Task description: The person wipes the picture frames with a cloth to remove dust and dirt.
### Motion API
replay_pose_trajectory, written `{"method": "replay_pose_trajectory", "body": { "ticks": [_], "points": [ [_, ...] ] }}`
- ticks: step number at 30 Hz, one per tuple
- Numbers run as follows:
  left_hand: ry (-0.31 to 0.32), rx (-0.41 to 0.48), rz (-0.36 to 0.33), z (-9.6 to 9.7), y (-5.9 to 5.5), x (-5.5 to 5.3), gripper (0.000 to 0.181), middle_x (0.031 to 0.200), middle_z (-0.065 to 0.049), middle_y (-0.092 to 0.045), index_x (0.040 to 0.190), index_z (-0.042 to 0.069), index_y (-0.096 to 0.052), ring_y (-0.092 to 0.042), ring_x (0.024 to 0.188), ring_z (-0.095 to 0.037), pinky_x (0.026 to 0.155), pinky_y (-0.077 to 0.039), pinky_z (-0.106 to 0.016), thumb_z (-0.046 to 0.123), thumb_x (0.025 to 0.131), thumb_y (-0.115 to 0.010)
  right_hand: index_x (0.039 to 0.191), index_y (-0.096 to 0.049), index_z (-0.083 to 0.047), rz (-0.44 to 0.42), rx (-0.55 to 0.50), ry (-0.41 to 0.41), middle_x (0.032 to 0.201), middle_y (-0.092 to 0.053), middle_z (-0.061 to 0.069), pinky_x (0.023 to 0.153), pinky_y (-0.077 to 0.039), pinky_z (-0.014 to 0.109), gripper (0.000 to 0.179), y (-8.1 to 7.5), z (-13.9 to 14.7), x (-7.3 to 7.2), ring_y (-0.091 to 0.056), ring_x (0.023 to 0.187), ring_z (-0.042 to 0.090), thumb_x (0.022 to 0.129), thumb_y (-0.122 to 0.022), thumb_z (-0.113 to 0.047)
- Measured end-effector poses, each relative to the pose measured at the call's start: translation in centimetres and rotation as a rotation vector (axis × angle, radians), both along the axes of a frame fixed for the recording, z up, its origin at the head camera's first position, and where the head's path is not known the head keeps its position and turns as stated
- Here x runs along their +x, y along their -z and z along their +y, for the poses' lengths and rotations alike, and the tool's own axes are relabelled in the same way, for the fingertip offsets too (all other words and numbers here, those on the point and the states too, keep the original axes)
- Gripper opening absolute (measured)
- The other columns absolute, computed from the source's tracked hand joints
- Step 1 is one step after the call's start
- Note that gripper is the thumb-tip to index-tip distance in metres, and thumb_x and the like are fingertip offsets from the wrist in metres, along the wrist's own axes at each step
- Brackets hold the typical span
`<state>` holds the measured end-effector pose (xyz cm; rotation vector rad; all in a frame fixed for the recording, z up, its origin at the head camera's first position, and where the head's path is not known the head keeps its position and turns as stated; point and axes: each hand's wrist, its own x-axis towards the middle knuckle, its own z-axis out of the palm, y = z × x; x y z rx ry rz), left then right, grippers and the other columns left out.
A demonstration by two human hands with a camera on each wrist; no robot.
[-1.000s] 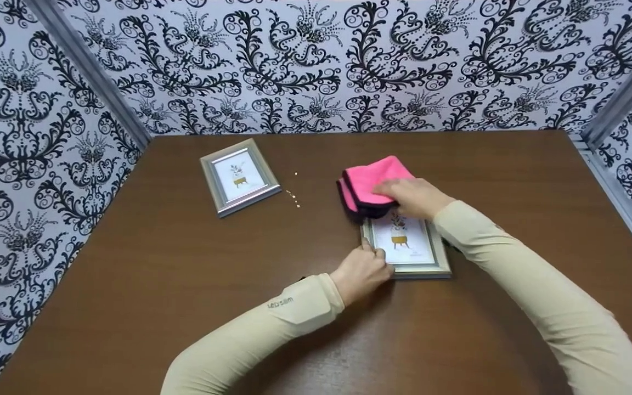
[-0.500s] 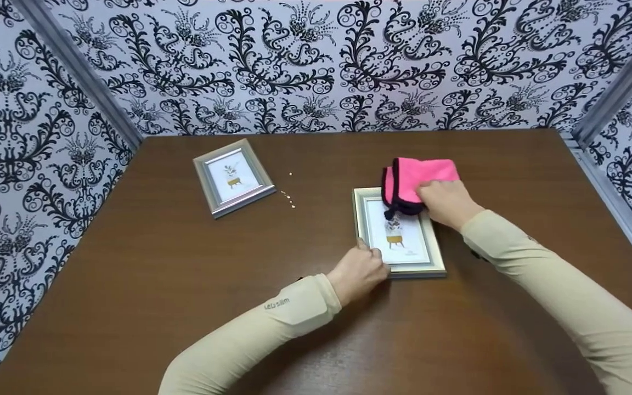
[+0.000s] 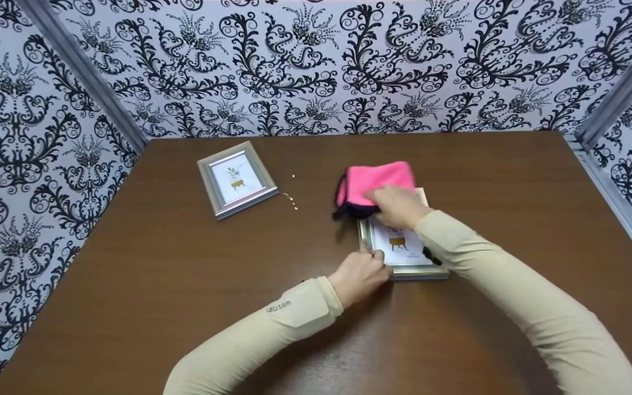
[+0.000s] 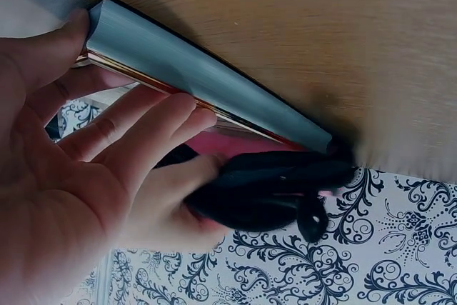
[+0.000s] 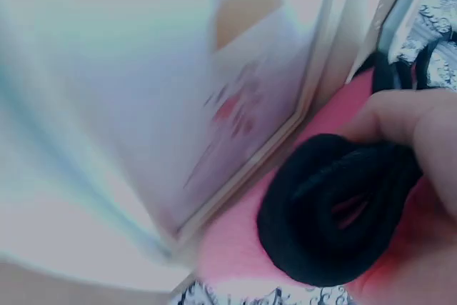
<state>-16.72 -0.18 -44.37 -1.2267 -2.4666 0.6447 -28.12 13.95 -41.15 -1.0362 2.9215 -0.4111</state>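
Observation:
A picture frame [image 3: 417,270] with a pale gold border and a potted-plant print lies flat on the brown table, right of centre. At its lower left corner my left hand [image 3: 361,274] holds the edge; in the left wrist view the thumb is against the end of the frame [image 4: 193,69] and the fingers touch its upper edge. My right hand [image 3: 401,206] grips a folded pink cloth [image 3: 379,178] with black trim, pressed over the frame's upper left part and overhanging that side. In the right wrist view the cloth [image 5: 239,237] touches the frame's border.
A second, similar picture frame [image 3: 237,178] lies tilted at the back left. Between the two frames are several small white crumbs [image 3: 292,200] on the table [image 3: 212,263]. Patterned walls [image 3: 305,71] with metal corner posts enclose the back and sides.
My right hand wipes the cloth across the top of the frame, first to the right, then back to the left. My left hand stays at the lower left corner.

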Motion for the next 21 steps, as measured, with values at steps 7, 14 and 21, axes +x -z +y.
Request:
{"method": "replay_pose_trajectory", "body": {
  "ticks": [7,14,21],
  "points": [
    [0.008,0.027,0.018,0.0,0.1,-0.1,0.012,0.084,-0.003,-0.065,0.090,0.026,-0.072,-0.066,0.074,-0.016,0.048,-0.051,-0.022,0.021,0.089,-0.062,0.127,-0.058,0.002,-0.036,-0.032,-0.159,0.126,-0.059,0.020,0.103,-0.038,0.047,0.050,0.4,0.1,-0.4,-0.054,0.119,0.036,0.078,-0.063,0.008],
    [0.024,0.035,0.018,0.1,0.2,0.0,0.013,0.081,-0.001,-0.064,0.088,0.028,-0.072,-0.061,0.069,-0.013,0.047,-0.050,-0.022,0.022,0.090,-0.061,0.126,-0.061,-0.002,0.042,0.022,-0.130,0.125,-0.061,0.017,0.097,-0.044,0.048,0.053,0.8,3.1,-0.2,-0.056,0.116,0.035,0.075,-0.064,0.012],
    [0.028,0.023,0.011,-0.1,0.0,-0.1,0.013,0.082,-0.003,-0.065,0.088,0.025,-0.072,-0.066,0.074,-0.017,0.048,-0.051,-0.022,0.016,0.089,-0.062,0.111,-0.068,-0.005,0.132,0.125,-0.018,0.105,-0.068,0.017,0.072,-0.052,0.052,0.042,0.6,5.7,0.2,-0.064,0.093,0.037,0.072,-0.069,0.009]
  ]
}}
